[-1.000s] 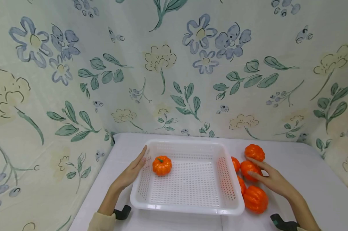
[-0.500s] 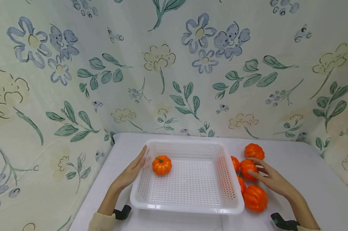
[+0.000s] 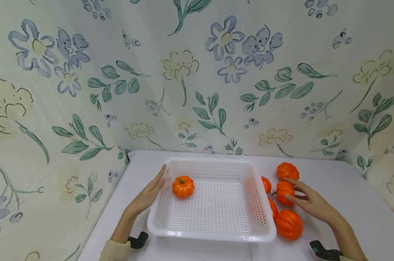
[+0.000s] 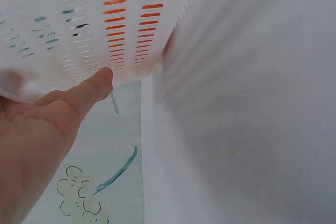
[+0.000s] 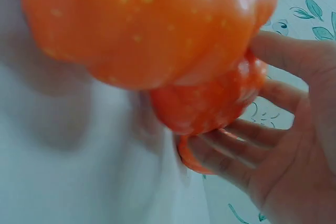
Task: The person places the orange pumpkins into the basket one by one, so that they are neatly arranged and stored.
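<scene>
A white plastic basket point(image 3: 213, 235) with perforated walls stands on the table, and an orange toy pumpkin point(image 3: 183, 187) with a green stem sits at its left inside. My left hand point(image 3: 148, 197) rests along the basket's left wall, fingers straight; in the left wrist view those fingers point(image 4: 97, 88) touch its perforated side. On the right, my right hand point(image 3: 312, 203) holds another orange pumpkin point(image 3: 284, 193) between thumb and fingers, its stem turned left. The right wrist view has this held pumpkin point(image 5: 202, 103) partly hidden behind a larger, nearer one point(image 5: 152, 30).
Around the held pumpkin lie a far pumpkin point(image 3: 287, 171), a large ribbed one point(image 3: 289, 224) in front, and two point(image 3: 266, 185) partly hidden by the basket's right wall. White cloth point(image 3: 340, 185) covers the table; a floral curtain point(image 3: 229, 108) hangs behind it.
The pumpkin at my right hand has turned and shifted slightly right, and its stem now shows on the left. My right hand has moved slightly right with it. My left hand stays put.
</scene>
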Demonstrator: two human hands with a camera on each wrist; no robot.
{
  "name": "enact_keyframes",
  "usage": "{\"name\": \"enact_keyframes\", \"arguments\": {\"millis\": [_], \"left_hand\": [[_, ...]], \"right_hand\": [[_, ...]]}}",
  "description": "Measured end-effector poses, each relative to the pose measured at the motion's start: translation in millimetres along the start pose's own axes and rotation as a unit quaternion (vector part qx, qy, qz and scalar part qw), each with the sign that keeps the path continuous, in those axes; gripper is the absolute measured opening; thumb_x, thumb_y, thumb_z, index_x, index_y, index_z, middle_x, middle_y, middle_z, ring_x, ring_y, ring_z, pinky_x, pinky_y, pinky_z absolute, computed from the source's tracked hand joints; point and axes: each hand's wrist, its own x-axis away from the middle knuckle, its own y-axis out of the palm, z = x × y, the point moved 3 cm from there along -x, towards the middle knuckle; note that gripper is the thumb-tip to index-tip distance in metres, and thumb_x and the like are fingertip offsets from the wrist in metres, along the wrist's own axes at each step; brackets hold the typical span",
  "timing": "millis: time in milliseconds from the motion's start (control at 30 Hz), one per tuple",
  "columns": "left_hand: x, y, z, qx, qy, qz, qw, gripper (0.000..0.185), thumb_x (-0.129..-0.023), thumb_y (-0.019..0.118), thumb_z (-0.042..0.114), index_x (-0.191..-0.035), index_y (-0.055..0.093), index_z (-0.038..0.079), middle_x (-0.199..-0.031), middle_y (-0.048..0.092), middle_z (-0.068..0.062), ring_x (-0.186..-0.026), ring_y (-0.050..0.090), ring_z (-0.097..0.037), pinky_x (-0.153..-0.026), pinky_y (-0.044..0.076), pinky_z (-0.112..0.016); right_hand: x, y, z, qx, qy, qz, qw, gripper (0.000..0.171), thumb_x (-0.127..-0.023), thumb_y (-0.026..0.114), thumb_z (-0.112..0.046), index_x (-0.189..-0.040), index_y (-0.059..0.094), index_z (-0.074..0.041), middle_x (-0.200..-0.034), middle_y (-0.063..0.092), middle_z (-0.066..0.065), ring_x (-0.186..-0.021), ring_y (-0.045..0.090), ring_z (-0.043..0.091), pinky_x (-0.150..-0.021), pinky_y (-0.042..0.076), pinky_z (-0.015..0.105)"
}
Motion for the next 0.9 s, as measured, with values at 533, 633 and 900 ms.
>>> {"name": "enact_keyframes", "arguments": {"millis": [533,633,900], "left_hand": [[0.1,-0.2,-1.1,-0.002,0.003,0.000,1.0000,0.061,-0.114,0.033,0.034,-0.168,0.006,0.031,-0.176,0.004,-0.001,-0.162,0.011,-0.035,-0.126,0.020,-0.058],[0.1,0.0,-1.1,-0.002,0.004,0.000,1.0000,0.061,-0.114,0.033,0.034,-0.168,0.006,0.030,-0.176,0.004,-0.001,-0.162,0.012,-0.036,-0.125,0.022,-0.058],[-0.4,0.1,-1.5,-0.004,0.003,0.000,1.0000,0.060,-0.114,0.033,0.034,-0.168,0.006,0.030,-0.176,0.004,0.000,-0.162,0.009,-0.035,-0.126,0.017,-0.057]], "right_hand": [[3.5,-7.5,8.3,0.002,-0.001,-0.021,1.000,0.072,-0.099,0.066,-0.037,-0.155,0.035,-0.004,-0.155,0.039,0.031,-0.134,0.042,0.056,-0.102,0.044,0.077],[5.6,-11.1,8.4,0.009,0.013,-0.035,0.999,0.075,-0.100,0.064,-0.040,-0.159,0.032,-0.004,-0.157,0.035,0.034,-0.134,0.041,0.057,-0.101,0.044,0.077],[8.2,-19.9,17.6,0.010,0.048,-0.075,0.996,0.085,-0.101,0.062,-0.043,-0.160,0.022,0.005,-0.156,0.033,0.040,-0.132,0.043,0.061,-0.095,0.055,0.067]]}}
